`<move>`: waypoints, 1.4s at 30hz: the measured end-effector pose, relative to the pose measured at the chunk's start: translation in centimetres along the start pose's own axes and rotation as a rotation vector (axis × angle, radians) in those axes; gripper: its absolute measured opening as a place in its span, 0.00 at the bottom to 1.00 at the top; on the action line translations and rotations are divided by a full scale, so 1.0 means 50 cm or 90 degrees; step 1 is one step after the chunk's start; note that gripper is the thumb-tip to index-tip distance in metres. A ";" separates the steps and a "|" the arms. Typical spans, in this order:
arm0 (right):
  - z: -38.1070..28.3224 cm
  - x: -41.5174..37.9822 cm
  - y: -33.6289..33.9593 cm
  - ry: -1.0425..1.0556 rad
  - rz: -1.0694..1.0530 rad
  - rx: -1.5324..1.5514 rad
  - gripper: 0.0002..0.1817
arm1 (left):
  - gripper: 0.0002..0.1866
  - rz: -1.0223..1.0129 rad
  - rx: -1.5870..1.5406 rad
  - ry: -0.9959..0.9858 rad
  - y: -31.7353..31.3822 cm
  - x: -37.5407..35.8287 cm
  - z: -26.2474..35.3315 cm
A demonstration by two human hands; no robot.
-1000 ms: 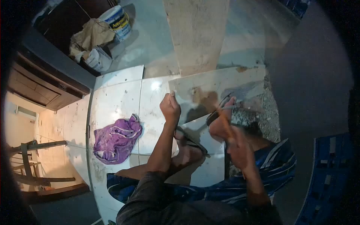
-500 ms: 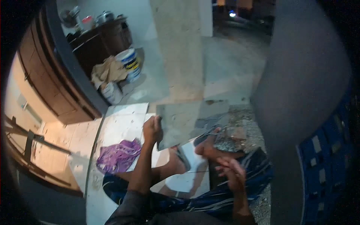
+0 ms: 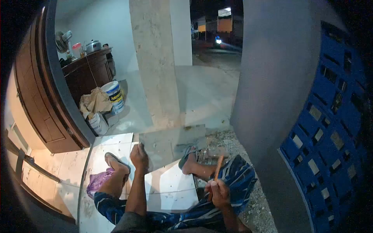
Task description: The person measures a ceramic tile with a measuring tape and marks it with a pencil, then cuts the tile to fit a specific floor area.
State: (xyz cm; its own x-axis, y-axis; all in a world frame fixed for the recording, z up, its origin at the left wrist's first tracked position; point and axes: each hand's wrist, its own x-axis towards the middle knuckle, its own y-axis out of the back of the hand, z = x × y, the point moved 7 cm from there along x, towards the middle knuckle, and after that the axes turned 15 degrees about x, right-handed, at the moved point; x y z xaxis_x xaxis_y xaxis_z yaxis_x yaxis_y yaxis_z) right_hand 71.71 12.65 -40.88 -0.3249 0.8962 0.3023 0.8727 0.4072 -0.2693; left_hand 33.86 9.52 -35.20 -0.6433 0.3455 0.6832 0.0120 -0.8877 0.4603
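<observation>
My left hand (image 3: 139,158) is closed on the left edge of a grey tile (image 3: 167,145), which is held tilted over the white floor tiles in front of me. Upright in the closed fingers of my right hand (image 3: 218,193) is a slim orange-brown pencil-like stick (image 3: 219,167); its lower end is hidden by the hand. This hand is above my right thigh, apart from the tile. My right sandalled foot (image 3: 188,161) is by the tile's lower right side.
A purple cloth (image 3: 98,182) lies at left, partly behind my leg. White floor tiles (image 3: 167,190) spread below me, with rubble (image 3: 227,139) to the right. Further off stand a paint bucket (image 3: 113,97), a concrete pillar (image 3: 157,62) and a wooden door (image 3: 42,97). Blue blockwork (image 3: 322,155) lines the right.
My right hand, earlier with fingers spread, now grips the stick upright. My left foot has shifted left by the purple cloth. The view has tilted up and turned right; my left hand still holds the tile.
</observation>
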 end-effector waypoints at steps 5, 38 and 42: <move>0.000 0.027 -0.078 -0.047 -0.006 -0.067 0.18 | 0.20 -0.014 0.006 0.063 0.003 -0.003 -0.121; 0.247 0.094 -0.179 -0.225 -0.211 -0.093 0.23 | 0.18 0.046 0.006 0.154 -0.006 0.191 -0.316; 0.252 0.099 -0.186 -0.303 -0.091 0.065 0.22 | 0.10 0.067 0.251 -0.042 -0.029 0.229 -0.349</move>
State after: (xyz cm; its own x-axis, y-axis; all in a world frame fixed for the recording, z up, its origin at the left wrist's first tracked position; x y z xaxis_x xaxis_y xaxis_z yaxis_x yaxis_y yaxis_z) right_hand 57.40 15.54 -48.40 -0.5892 0.8015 -0.1020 0.7751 0.5249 -0.3518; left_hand 13.13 9.46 -37.92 -0.5728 0.2890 0.7671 0.3758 -0.7391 0.5590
